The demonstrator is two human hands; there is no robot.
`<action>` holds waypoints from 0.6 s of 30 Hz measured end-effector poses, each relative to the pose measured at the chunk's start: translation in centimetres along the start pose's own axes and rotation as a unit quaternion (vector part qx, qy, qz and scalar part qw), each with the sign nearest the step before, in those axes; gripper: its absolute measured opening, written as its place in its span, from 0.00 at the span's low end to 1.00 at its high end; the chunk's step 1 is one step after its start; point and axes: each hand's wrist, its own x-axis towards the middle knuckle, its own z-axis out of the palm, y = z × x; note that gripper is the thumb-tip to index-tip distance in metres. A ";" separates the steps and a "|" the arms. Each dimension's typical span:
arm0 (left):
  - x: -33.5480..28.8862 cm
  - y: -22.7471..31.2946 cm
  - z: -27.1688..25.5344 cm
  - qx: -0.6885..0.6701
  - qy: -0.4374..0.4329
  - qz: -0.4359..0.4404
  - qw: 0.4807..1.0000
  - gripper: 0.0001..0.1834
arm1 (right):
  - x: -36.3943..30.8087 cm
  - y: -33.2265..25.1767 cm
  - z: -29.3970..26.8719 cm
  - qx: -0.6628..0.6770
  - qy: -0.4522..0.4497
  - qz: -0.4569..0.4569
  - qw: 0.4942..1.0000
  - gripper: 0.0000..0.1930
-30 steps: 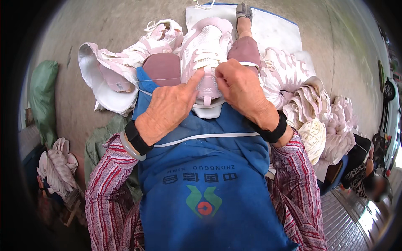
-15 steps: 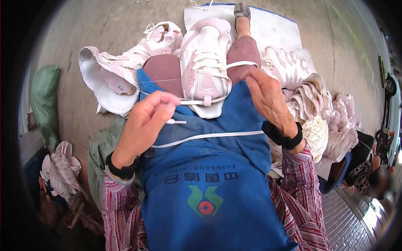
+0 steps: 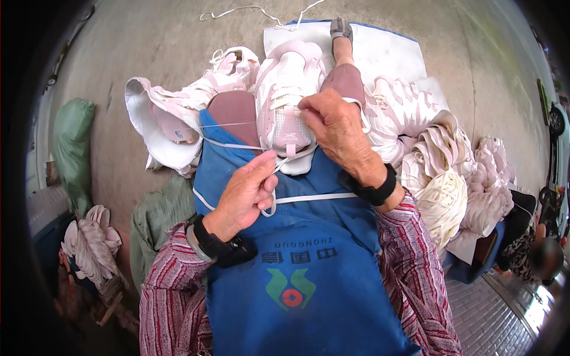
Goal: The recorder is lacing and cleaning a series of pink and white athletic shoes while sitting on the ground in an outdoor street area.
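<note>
A white and pale pink shoe upper [image 3: 292, 68] lies between my knees, its near end with a pink pull tab on the blue apron [image 3: 255, 296]. My left hand [image 3: 246, 193] is closed in a pinch on a white shoelace [image 3: 274, 202] just below that end; the lace loops beside the fingers. Over the upper's right side, the fingertips of my right hand [image 3: 343, 127] are pinched together against the lacing area. What they grip is hidden. Another thin white lace runs from the left toward the upper.
More pink and white uppers [image 3: 163, 121] lie at left, and stacks of them [image 3: 409, 101] at right. A bundle of cream laces [image 3: 442, 199] sits by my right forearm. Beyond are a white sheet [image 3: 386, 53], a loose lace on the floor and a green sack [image 3: 74, 151].
My right hand has moved left and onto the upper. My left hand has shifted right and down with the lace. The lace stretched toward the right knee is no longer visible there.
</note>
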 end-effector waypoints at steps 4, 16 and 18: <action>0.7 -1.3 0.9 -0.137 0.020 -0.009 0.990 0.16 | -0.6 0.7 0.8 -0.041 -0.006 0.021 0.999 0.04; 2.5 -0.9 0.6 -0.233 -0.064 -0.054 0.969 0.09 | 0.8 0.5 0.4 -0.028 -0.029 0.035 0.999 0.03; 2.9 -1.2 0.4 -0.249 -0.098 -0.050 0.962 0.09 | 0.8 0.2 0.1 -0.015 -0.041 0.059 0.997 0.04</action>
